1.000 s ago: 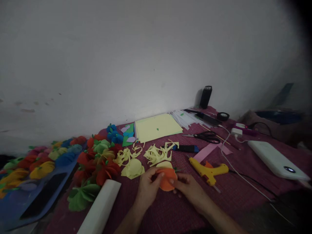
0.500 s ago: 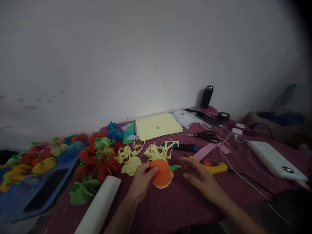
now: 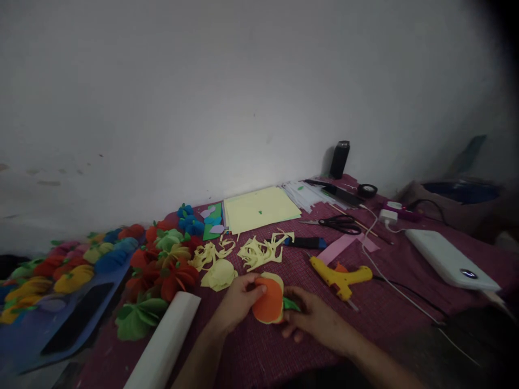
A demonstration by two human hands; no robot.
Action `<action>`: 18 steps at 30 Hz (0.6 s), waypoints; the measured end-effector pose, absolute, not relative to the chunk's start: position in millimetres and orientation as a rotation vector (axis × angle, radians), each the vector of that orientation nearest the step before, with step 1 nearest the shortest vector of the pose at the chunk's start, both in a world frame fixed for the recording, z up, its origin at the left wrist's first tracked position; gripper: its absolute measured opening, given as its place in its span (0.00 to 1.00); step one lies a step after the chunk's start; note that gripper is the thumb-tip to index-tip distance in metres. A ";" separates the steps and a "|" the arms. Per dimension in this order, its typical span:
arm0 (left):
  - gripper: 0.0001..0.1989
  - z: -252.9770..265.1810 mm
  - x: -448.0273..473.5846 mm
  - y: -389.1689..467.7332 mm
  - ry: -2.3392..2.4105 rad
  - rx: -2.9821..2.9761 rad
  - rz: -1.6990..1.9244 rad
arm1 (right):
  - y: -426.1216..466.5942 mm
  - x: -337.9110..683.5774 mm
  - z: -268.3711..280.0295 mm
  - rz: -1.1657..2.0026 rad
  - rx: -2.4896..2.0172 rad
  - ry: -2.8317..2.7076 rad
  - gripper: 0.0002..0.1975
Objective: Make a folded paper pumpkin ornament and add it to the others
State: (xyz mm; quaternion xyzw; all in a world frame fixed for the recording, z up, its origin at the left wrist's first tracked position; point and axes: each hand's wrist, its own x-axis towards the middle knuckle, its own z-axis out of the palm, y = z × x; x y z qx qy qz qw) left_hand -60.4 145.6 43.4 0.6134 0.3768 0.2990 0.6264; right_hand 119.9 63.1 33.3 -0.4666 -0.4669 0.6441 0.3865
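Note:
An orange and pale-yellow paper pumpkin (image 3: 268, 302) is pinched at its left side between the thumb and fingers of my left hand (image 3: 237, 300). From its right side sticks a green paper leaf (image 3: 291, 305). My right hand (image 3: 310, 316) has closed around that leaf and the pumpkin's right edge, its fingers partly behind them. A stack of pale-yellow paper rounds (image 3: 219, 274) lies left of the pumpkin, with curled yellow paper scraps (image 3: 259, 253) beyond it. To the right of my right hand rests a yellow glue gun (image 3: 340, 277).
Finished paper pumpkins (image 3: 174, 278) crowd the left, beside a white roll (image 3: 166, 340). Farther back are yellow sheets (image 3: 261, 210), scissors (image 3: 340, 223) and a blue-black cutter (image 3: 305, 242). A white power bank (image 3: 450, 259) and cables (image 3: 409, 292) occupy the right.
My right hand has come left and down from near the glue gun and taken hold of the leaf side. The pumpkin has turned, showing more yellow paper at its top.

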 end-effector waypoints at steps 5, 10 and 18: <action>0.08 46.6 -60.7 144.4 0.811 1.597 0.634 | 49.8 137.0 37.8 1.597 -1.353 -1.474 0.18; 0.12 47.7 -59.6 142.9 0.811 1.799 0.605 | 45.2 155.6 46.0 0.951 -1.612 -1.819 0.17; 0.17 52.4 -55.9 142.3 0.803 2.008 0.520 | 24.6 167.9 46.0 0.875 -1.599 -2.025 0.17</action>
